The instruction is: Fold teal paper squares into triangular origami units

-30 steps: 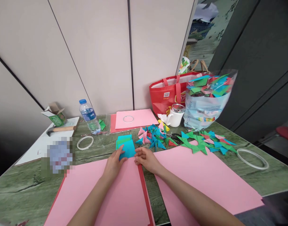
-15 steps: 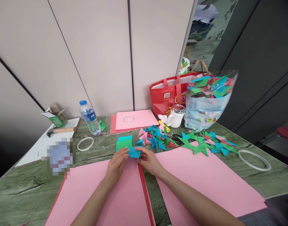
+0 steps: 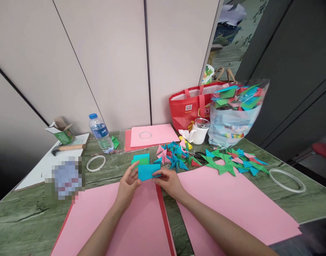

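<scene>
My left hand [image 3: 128, 185] and my right hand [image 3: 169, 182] pinch the two ends of a small blue folded paper [image 3: 147, 171], held just above the table. Behind it lies a small stack of blue and green paper squares [image 3: 140, 159]. Under my hands lies a pink sheet [image 3: 125, 227] on a red one. A heap of folded blue and pink triangles [image 3: 173, 154] sits just beyond my right hand.
A second pink sheet [image 3: 232, 202] lies right, with green and blue folded pieces [image 3: 232, 161] and a tape ring [image 3: 286, 179]. At the back stand a water bottle [image 3: 100, 133], white mug [image 3: 199, 132], red bag [image 3: 191, 105] and a plastic bag of folded papers [image 3: 234, 113]. A hammer [image 3: 67, 147] lies left.
The blue paper was lifted off the stack, folded narrower between both hands, and is now held up as a flat rectangle facing me. The green square on the stack is uncovered.
</scene>
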`<state>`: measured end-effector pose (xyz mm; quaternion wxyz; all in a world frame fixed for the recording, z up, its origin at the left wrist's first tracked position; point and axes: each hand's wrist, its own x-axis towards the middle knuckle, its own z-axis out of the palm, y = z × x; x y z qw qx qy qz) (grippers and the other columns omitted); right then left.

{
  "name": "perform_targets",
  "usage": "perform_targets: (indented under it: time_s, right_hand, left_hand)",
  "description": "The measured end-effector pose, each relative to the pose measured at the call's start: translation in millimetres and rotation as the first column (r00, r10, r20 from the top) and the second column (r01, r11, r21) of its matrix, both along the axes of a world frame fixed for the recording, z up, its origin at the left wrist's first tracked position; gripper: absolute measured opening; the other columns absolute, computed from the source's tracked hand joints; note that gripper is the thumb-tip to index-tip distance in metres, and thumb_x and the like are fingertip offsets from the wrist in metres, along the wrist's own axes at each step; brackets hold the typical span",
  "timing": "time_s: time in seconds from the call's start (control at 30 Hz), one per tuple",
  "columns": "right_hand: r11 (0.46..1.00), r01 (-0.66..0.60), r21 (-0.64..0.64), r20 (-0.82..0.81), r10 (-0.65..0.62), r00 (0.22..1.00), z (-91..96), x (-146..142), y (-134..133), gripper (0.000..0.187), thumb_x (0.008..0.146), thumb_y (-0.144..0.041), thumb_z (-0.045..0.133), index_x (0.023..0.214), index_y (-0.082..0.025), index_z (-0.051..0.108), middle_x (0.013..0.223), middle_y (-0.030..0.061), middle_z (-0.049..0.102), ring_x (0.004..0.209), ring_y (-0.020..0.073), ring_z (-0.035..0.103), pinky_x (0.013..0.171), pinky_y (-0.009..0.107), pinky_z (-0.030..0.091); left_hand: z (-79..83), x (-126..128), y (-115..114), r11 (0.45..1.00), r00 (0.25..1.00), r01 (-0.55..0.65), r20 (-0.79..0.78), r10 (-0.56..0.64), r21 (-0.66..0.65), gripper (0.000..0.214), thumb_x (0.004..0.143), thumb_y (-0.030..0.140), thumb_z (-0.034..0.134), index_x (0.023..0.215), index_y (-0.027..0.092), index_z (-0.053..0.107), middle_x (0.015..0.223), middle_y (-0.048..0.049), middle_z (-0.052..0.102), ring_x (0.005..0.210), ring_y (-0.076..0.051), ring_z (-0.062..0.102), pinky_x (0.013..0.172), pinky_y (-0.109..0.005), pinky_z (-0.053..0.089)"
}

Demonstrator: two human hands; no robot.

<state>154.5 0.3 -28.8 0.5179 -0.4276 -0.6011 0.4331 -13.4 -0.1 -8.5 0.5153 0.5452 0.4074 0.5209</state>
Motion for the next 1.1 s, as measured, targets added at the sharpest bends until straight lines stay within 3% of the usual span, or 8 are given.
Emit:
perform_targets:
  time_s: [0.07, 0.13, 0.33, 0.57, 0.7, 0.83, 1.1]
  right_hand:
    - [0.999, 0.042, -0.005, 0.029, -0.042, 0.999, 1.0, 0.3, 0.0, 0.013, 0.067, -0.030, 0.062, 0.066, -0.017, 0.063, 0.072, 0.0024, 0.058, 0.073, 0.0165, 0.054, 0.066, 0.028, 0.046]
    - [0.998, 0.057, -0.040, 0.003, -0.057, 0.998, 1.0, 0.3, -0.1, 0.014, 0.066, -0.031, 0.062, 0.066, -0.017, 0.059, 0.070, 0.0017, 0.058, 0.069, 0.0158, 0.054, 0.065, 0.028, 0.046]
    - [0.994, -0.025, -0.107, -0.138, 0.010, 0.990, 0.3, -4.0, -3.7, 0.043, 0.064, -0.025, 0.063, 0.104, -0.023, 0.047, 0.080, 0.0006, 0.056, 0.069, 0.0149, 0.055, 0.059, 0.025, 0.047]
    - [0.994, 0.020, -0.109, -0.081, -0.029, 0.996, -3.1, -2.9, -2.0, 0.030, 0.066, -0.022, 0.059, 0.095, -0.020, 0.053, 0.081, 0.0015, 0.057, 0.073, 0.0162, 0.056, 0.062, 0.027, 0.049]
    - [0.991, -0.050, -0.121, -0.159, 0.030, 0.987, -2.5, -3.1, -1.8, 0.032, 0.065, -0.023, 0.059, 0.097, -0.021, 0.053, 0.083, 0.0016, 0.057, 0.073, 0.0167, 0.056, 0.060, 0.029, 0.052]
    - [0.987, -0.083, -0.139, -0.182, 0.057, 0.982, -0.4, -4.1, -3.0, 0.029, 0.065, -0.024, 0.059, 0.094, -0.021, 0.054, 0.083, 0.0016, 0.056, 0.072, 0.0160, 0.055, 0.060, 0.030, 0.052]
    - [0.997, 0.000, -0.074, -0.016, -0.001, 1.000, 3.4, -2.1, -3.7, 0.020, 0.067, -0.021, 0.057, 0.086, -0.018, 0.055, 0.071, -0.0013, 0.055, 0.060, 0.0120, 0.052, 0.053, 0.023, 0.045]
  left_hand:
    - [1.9, 3.1, -2.5, 0.997, 0.997, 0.077, 0.017, -0.077, -0.005, 0.084, 0.050, 0.037, 0.075, 0.124, 0.023, 0.039, 0.107, -0.0115, 0.059, 0.098, -0.029, 0.055, 0.073, -0.036, 0.050]
    - [1.5, 5.9, -4.5, 0.995, 0.996, 0.092, 0.007, -0.092, -0.032, 0.084, 0.050, 0.028, 0.076, 0.125, 0.024, 0.037, 0.101, -0.0080, 0.061, 0.094, -0.025, 0.058, 0.072, -0.035, 0.050]
    - [-5.8, 6.1, -4.6, 0.993, 0.994, -0.064, -0.095, 0.055, -0.096, 0.042, 0.062, 0.029, 0.067, 0.102, 0.018, 0.057, 0.092, -0.0047, 0.066, 0.086, -0.020, 0.060, 0.073, -0.031, 0.049]
    - [-3.5, 7.2, -5.8, 0.993, 0.996, -0.028, -0.084, 0.019, -0.111, 0.039, 0.057, 0.024, 0.071, 0.093, 0.018, 0.058, 0.088, -0.0037, 0.065, 0.080, -0.020, 0.061, 0.072, -0.034, 0.051]
    - [-4.0, 7.2, -6.0, 0.990, 1.000, -0.005, 0.026, 0.009, -0.139, 0.034, 0.061, 0.027, 0.068, 0.092, 0.018, 0.057, 0.085, -0.0022, 0.065, 0.079, -0.019, 0.061, 0.071, -0.037, 0.053]
    - [-3.5, 6.6, -6.0, 0.989, 1.000, -0.001, 0.019, 0.004, -0.149, 0.036, 0.062, 0.027, 0.067, 0.095, 0.018, 0.057, 0.085, -0.0017, 0.064, 0.078, -0.019, 0.061, 0.070, -0.037, 0.053]
    - [-1.7, 9.0, -7.1, 0.987, 1.000, -0.020, -0.006, 0.019, -0.158, 0.029, 0.061, 0.027, 0.068, 0.086, 0.016, 0.060, 0.075, -0.0003, 0.064, 0.069, -0.018, 0.062, 0.063, -0.034, 0.056]
